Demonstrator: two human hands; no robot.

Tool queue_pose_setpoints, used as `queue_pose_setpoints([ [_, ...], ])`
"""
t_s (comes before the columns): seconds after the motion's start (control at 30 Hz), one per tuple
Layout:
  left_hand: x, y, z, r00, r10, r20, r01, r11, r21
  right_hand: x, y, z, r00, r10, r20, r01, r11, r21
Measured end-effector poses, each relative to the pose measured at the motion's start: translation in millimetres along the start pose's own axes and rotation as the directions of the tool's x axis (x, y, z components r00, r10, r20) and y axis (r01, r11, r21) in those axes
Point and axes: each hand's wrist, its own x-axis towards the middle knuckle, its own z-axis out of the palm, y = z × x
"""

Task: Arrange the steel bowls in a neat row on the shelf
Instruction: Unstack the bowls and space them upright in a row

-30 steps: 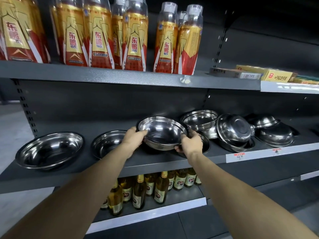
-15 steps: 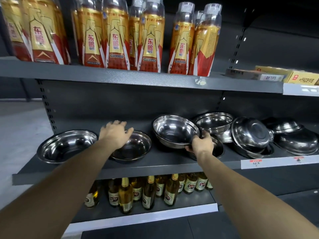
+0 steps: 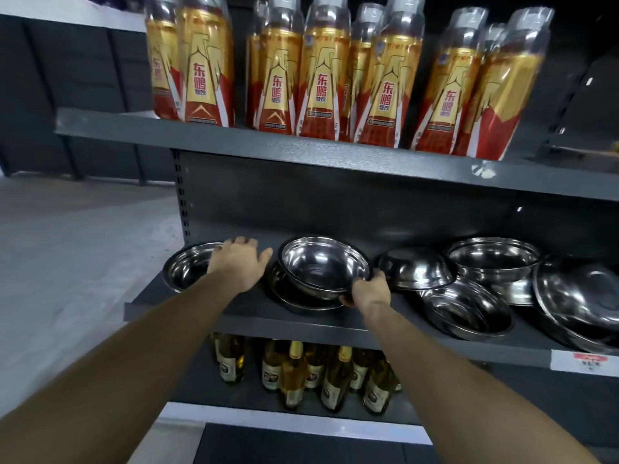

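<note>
Right hand (image 3: 365,294) gripping near-right rim of round shiny steel bowl (image 3: 323,267), bowl tilted toward camera and sitting in/over a second, flatter steel bowl (image 3: 301,301) on the dark grey metal middle shelf (image 3: 284,321). Left hand (image 3: 242,266) open, fingers spread, palm down, hovering just left of held bowl and over right edge of far-left shallow steel bowl (image 3: 187,267); contact with that bowl not clear. Right of held bowl: upside-down steel bowl (image 3: 415,271), upright steel bowl near shelf edge (image 3: 467,309), deeper steel bowl at back (image 3: 492,262), large bowl leaning on its side at far right (image 3: 579,301). Right-side bowls crowded, overlapping, not in a row. Upper shelf: gold-and-red plastic drink bottles (image 3: 321,78) packed side by side. Lower shelf: amber glass bottles with white labels (image 3: 301,376). White-and-red price tag (image 3: 584,361) on middle shelf lip, right.
</note>
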Motion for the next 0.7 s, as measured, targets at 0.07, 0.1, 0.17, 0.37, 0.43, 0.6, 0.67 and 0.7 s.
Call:
queue_pose_setpoints([
  [0.07, -1.7, -6.0, -0.6, 1.000, -0.006, -0.002, 0.006, 1.000, -0.006, -2.7, 5.0, 8.5, 1.000, 0.005, 0.015, -0.005, 0.999, -0.039],
  [0.1, -1.9, -8.2, -1.0, 1.000, -0.010, -0.001, 0.010, 1.000, -0.012, -3.6, 6.8, 11.5, 1.000, 0.008, 0.017, -0.007, 0.998, -0.056],
  [0.17, -1.8, -12.3, -1.1, 1.000, -0.016, -0.002, 0.016, 1.000, -0.022, -4.2, 9.9, 15.6, 1.000, 0.018, 0.021, -0.017, 0.997, -0.074],
  [0.37, 2.1, -15.2, 3.4, 1.000, -0.009, 0.009, 0.010, 0.996, -0.093, -3.4, 15.3, 16.5, 0.999, 0.039, 0.002, -0.039, 0.993, -0.113],
  [0.43, 4.4, -12.9, 5.8, 1.000, 0.000, 0.019, 0.002, 0.993, -0.122, -2.3, 15.5, 17.6, 0.998, 0.057, -0.006, -0.058, 0.991, -0.121],
  [0.6, 10.9, 0.2, 11.6, 0.997, 0.057, 0.043, -0.050, 0.986, -0.157, 2.1, 17.6, 14.6, 0.997, 0.065, -0.040, -0.072, 0.974, -0.217],
  [0.67, 13.8, 8.9, 13.7, 0.995, 0.092, 0.045, -0.084, 0.984, -0.160, 3.4, 18.5, 9.5, 0.996, 0.067, -0.056, -0.078, 0.969, -0.235],
  [0.7, 14.9, 13.8, 14.8, 0.993, 0.110, 0.045, -0.101, 0.982, -0.159, 3.3, 18.5, 6.4, 0.995, 0.070, -0.067, -0.083, 0.971, -0.225],
])
